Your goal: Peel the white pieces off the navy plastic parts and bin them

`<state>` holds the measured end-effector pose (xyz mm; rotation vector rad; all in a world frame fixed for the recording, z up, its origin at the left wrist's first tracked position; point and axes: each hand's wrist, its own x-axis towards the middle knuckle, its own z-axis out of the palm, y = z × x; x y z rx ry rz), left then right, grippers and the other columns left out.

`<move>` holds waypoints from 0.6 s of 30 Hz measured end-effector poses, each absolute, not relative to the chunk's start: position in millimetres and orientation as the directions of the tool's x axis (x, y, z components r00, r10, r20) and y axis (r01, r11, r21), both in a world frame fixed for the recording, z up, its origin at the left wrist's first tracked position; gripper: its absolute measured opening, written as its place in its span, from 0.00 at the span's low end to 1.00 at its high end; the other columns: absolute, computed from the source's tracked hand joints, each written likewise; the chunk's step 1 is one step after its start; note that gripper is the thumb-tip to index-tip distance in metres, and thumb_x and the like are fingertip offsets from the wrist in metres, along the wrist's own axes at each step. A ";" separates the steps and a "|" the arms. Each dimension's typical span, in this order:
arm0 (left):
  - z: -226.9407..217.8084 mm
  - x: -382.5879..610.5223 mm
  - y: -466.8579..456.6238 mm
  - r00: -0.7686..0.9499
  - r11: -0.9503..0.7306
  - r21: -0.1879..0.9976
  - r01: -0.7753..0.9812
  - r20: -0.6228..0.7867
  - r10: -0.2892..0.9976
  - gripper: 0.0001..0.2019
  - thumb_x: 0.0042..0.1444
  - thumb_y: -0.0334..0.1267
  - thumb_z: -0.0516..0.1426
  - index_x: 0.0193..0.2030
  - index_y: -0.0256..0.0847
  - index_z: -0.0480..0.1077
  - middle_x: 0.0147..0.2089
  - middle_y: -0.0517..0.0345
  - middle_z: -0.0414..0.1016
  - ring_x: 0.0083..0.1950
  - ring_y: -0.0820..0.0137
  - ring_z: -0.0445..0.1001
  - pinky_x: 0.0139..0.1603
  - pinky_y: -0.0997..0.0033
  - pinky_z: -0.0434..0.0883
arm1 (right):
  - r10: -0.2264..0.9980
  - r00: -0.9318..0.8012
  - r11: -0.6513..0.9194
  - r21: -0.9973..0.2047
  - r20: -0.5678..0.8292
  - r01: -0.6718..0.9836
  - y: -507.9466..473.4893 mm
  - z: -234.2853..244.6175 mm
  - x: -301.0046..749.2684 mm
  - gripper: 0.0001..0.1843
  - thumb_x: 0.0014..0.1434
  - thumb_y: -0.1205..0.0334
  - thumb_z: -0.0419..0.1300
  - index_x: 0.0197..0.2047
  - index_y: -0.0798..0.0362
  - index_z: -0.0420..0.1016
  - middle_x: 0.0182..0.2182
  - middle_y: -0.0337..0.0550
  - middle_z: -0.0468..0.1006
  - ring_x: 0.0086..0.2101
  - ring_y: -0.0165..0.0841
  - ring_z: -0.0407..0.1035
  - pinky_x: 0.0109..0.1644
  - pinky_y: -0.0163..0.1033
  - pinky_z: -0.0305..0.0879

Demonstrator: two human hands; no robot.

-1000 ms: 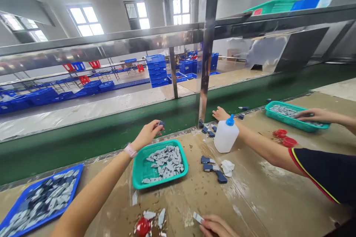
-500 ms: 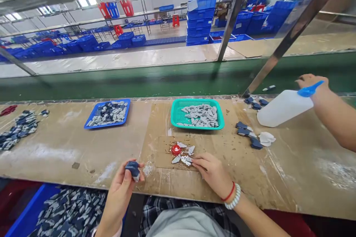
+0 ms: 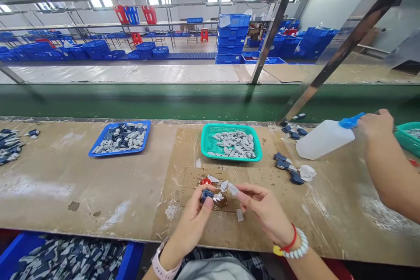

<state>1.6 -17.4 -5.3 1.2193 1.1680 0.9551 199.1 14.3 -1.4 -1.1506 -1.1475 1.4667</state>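
My left hand (image 3: 192, 218) is closed around a small dark blue plastic piece (image 3: 207, 195), above the front of the table. Facing it, my right hand (image 3: 264, 210) pinches a light grey flat piece (image 3: 233, 189) between thumb and fingertips. The two pieces are apart. Between and behind the hands, a red round cap (image 3: 206, 181) lies on a wet, stained cardboard sheet (image 3: 190, 177), partly covered by my left fingers. Other light grey pieces (image 3: 224, 185) lie around the cap. A small pale scrap (image 3: 240, 215) rests below my right fingers.
A green basket (image 3: 204, 151) of grey pieces and a blue tray (image 3: 93, 151) of mixed pieces stand behind. To the right are dark blue pieces (image 3: 296, 178), a crumpled white wad (image 3: 307, 173), a white bottle (image 3: 323, 140) and another person's hand (image 3: 377, 127). A blue bin (image 3: 133, 256) sits lower left.
My left hand has moved right with the dark blue piece, close to my right hand. The right hand has lifted a grey piece off the cardboard. The view has shifted.
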 end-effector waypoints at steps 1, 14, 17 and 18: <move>-1.9 5.5 -14.8 0.210 0.107 0.992 0.064 -0.118 0.970 0.18 0.62 0.54 0.50 0.51 0.46 0.65 0.41 0.57 0.68 0.40 0.68 0.64 0.43 0.71 0.61 | 0.992 -0.122 -0.037 -0.996 -0.028 -0.075 12.7 5.0 197.2 0.14 0.48 0.54 0.69 0.35 0.54 0.82 0.31 0.45 0.80 0.25 0.29 0.70 0.26 0.33 0.70; 21.2 22.5 -15.4 0.147 -0.119 0.972 0.203 0.089 0.985 0.14 0.63 0.50 0.50 0.47 0.44 0.66 0.44 0.53 0.70 0.45 0.63 0.68 0.46 0.67 0.64 | 0.763 -0.263 0.647 -0.700 0.591 0.302 -0.3 32.5 177.7 0.11 0.58 0.74 0.58 0.39 0.51 0.79 0.34 0.44 0.78 0.33 0.29 0.73 0.34 0.30 0.73; 20.1 31.3 -15.3 0.073 -0.126 0.955 0.270 0.110 0.991 0.11 0.64 0.45 0.48 0.40 0.43 0.66 0.38 0.55 0.70 0.40 0.65 0.69 0.42 0.68 0.64 | 0.713 -0.324 0.700 -0.606 0.622 0.379 -7.5 30.3 172.4 0.13 0.59 0.76 0.54 0.39 0.53 0.77 0.33 0.46 0.77 0.32 0.29 0.71 0.33 0.31 0.71; 18.7 33.0 -14.8 0.062 -0.119 0.954 0.275 0.105 0.992 0.11 0.64 0.44 0.47 0.38 0.43 0.66 0.36 0.56 0.70 0.38 0.66 0.69 0.41 0.69 0.64 | 0.707 -0.353 0.705 -0.578 0.613 0.411 -10.4 29.4 170.6 0.13 0.60 0.75 0.53 0.40 0.53 0.77 0.33 0.46 0.77 0.32 0.30 0.71 0.33 0.32 0.71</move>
